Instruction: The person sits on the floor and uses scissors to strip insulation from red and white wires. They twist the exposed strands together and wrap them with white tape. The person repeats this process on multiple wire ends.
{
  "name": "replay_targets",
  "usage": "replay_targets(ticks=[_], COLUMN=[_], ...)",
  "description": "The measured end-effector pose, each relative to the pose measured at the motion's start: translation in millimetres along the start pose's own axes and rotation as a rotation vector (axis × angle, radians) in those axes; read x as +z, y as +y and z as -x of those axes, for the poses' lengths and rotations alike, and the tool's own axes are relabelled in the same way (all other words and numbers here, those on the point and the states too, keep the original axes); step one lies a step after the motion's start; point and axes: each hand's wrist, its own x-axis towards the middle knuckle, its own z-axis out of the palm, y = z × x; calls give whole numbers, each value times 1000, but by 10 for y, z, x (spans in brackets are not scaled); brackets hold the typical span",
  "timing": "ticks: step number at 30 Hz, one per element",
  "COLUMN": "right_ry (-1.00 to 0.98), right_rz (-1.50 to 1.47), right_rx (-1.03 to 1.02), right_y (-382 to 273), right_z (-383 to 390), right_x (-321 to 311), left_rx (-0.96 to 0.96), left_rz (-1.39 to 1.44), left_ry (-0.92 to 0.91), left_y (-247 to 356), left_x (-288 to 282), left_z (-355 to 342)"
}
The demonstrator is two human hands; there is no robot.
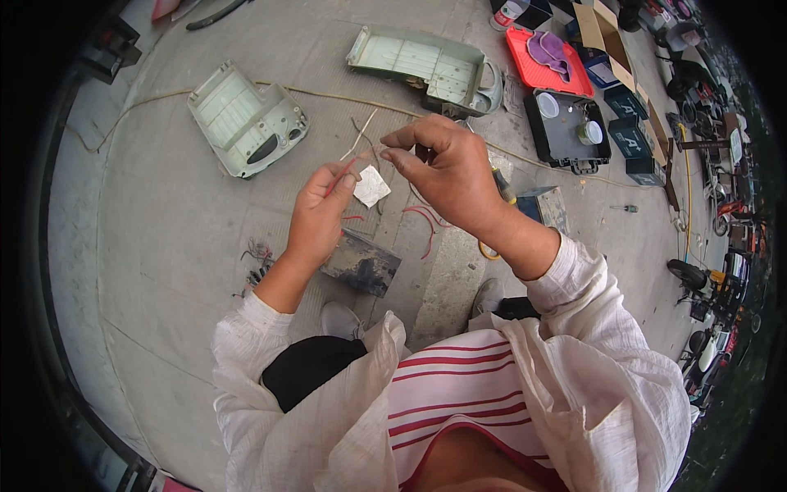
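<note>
My left hand (320, 205) is closed, with a thin red wire (341, 175) pinched between thumb and fingers. The wire's upper end looks stripped, with fine strands pointing toward my right hand. My right hand (451, 168) is held higher and to the right, thumb and forefinger brought together; whatever sits between the tips is too small to make out. Just beyond my left hand lies a crumpled whitish square sheet (371, 187). Below the hands sits a worn dark rectangular block (361, 262), and loose red wire pieces (428, 225) lie to its right.
Two pale green plastic housings (246, 123) (422, 66) lie on the concrete floor, with a long tan cord (328, 95) near them. An open black case (566, 131) with an orange lid (545, 61), cardboard boxes (635, 131) and a small screwdriver (625, 208) are at right.
</note>
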Motion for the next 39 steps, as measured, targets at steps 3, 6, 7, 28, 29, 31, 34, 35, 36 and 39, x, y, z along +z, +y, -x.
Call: replay_targets(ticks=[3,6,7,28,29,31,34,35,36,39], right_ry=[-1,-1,3,-234,-239,-234,-229,-227,-230,-236], right_rz=[-15,-41,-45,-447,-436,-445,-425,-411,-382,-316], right_rx=[-39,-92,-123,248,223,229,208,196,180,145], right_y=[12,20,27,236,241,248,232,224,230,247], right_z=[7,1,-5,-49,-46,-41,-40,-40,-39,-31], right_x=[19,24,24,51,57,69,67,64,62,59], left_rx=[11,16,28,-247,-259,-269,-264,-263,-262,-257], left_rz=[-118,-193,-211,188,196,200,190,187,184,167], left_ry=[21,14,12,-133,-127,-120,-114,-112,-110,-101], left_y=[-37,-62,-55,1,9,12,4,4,4,30], left_x=[-31,-35,-22,-49,-49,-48,-49,-47,-45,-21], left_z=[-7,-18,-15,44,40,38,37,38,38,45])
